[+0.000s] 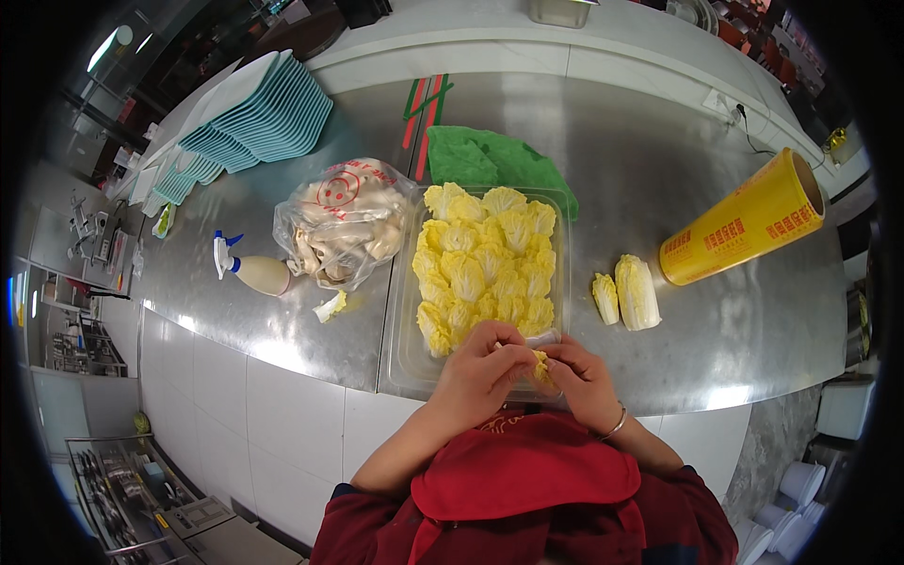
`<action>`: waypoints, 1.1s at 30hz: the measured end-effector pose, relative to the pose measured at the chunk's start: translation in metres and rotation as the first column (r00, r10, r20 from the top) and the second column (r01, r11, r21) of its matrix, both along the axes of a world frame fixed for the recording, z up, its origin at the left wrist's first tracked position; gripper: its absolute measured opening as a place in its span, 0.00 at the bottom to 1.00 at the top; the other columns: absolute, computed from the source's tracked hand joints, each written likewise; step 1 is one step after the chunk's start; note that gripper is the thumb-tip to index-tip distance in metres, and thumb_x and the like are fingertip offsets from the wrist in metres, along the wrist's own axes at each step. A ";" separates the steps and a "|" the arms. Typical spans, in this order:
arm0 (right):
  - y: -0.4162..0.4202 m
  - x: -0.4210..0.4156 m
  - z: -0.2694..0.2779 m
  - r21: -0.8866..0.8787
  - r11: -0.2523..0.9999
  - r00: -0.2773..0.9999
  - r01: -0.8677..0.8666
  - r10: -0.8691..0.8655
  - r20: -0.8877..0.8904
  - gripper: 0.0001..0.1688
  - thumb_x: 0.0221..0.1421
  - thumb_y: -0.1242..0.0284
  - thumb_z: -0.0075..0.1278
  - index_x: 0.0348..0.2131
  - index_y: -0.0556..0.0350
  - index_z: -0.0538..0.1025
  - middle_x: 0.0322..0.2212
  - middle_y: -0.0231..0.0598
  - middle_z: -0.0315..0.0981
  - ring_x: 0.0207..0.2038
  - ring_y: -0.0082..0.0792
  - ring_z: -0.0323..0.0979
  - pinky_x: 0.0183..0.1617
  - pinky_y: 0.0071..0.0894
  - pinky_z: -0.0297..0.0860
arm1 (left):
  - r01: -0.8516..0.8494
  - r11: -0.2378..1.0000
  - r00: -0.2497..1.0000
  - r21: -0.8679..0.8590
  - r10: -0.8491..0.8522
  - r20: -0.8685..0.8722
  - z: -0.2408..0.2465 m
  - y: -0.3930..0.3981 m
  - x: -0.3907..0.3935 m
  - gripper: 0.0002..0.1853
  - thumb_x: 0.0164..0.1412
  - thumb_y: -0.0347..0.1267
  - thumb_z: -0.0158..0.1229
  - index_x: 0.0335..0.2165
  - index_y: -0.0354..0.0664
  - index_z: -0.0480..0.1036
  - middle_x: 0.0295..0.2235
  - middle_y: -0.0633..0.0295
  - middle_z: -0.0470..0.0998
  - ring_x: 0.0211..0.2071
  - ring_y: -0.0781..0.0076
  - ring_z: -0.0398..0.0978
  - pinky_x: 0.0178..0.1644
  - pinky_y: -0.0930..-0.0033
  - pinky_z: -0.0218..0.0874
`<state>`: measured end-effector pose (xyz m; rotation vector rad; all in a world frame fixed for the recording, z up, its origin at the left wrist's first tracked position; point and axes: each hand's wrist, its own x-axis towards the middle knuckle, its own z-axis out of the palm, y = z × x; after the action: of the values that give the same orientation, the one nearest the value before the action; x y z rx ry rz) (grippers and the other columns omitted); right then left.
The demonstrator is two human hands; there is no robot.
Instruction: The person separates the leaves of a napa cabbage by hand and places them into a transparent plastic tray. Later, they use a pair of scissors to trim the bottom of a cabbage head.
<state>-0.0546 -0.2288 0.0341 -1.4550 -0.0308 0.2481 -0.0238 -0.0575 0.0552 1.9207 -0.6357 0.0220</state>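
Observation:
Both of my hands meet over the near edge of a clear plastic tub (400, 357). Pinched between their fingers is a small yellow napa cabbage leaf (541, 366), mostly covered by the fingers. My left hand (482, 367) grips it from the left, and my right hand (583, 380) from the right. Rows of curled yellow cabbage leaves (487, 261) fill much of the tub, frilly ends up. To the right, a larger napa cabbage heart (637, 293) and a smaller one (605, 299) lie side by side on the steel table (720, 339).
Left of the tub sit a tied plastic bag of mushrooms (349, 219), a spray bottle (254, 272) and a cabbage scrap (330, 307). A green cloth (494, 157) touches the tub's far side. Stacked turquoise plates (261, 116) stand far left, a yellow film roll (741, 222) right.

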 end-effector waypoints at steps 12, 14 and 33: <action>-0.004 0.001 -0.003 0.169 0.976 0.955 0.138 -0.086 -0.284 0.13 0.56 0.76 0.37 0.39 0.62 0.69 0.31 0.29 0.68 0.33 0.16 0.63 0.36 0.15 0.62 | 0.024 0.997 0.989 0.068 -0.034 0.141 -0.002 0.004 -0.002 0.09 0.46 0.21 0.56 0.30 0.39 0.68 0.35 0.57 0.67 0.32 0.65 0.69 0.35 0.72 0.62; -0.005 0.000 -0.003 0.166 0.979 0.949 0.116 -0.060 -0.310 0.13 0.56 0.75 0.36 0.40 0.61 0.69 0.32 0.29 0.68 0.33 0.15 0.63 0.36 0.15 0.62 | -0.009 1.000 0.992 0.011 0.010 -0.125 0.007 0.001 -0.007 0.10 0.46 0.22 0.56 0.31 0.39 0.67 0.35 0.59 0.68 0.33 0.67 0.69 0.36 0.72 0.62; -0.006 0.006 0.001 0.492 0.813 0.890 0.312 -0.070 -0.450 0.15 0.54 0.77 0.36 0.41 0.67 0.66 0.36 0.44 0.68 0.40 0.36 0.69 0.43 0.33 0.68 | -0.171 0.884 0.783 -0.434 -0.145 -0.604 -0.011 0.009 -0.012 0.14 0.56 0.21 0.46 0.41 0.38 0.56 0.29 0.64 0.68 0.30 0.82 0.66 0.36 0.82 0.59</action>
<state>-0.0481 -0.2352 0.0350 -0.7893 0.3695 0.3413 -0.0356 -0.0480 0.0439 1.3305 -0.1323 -0.4099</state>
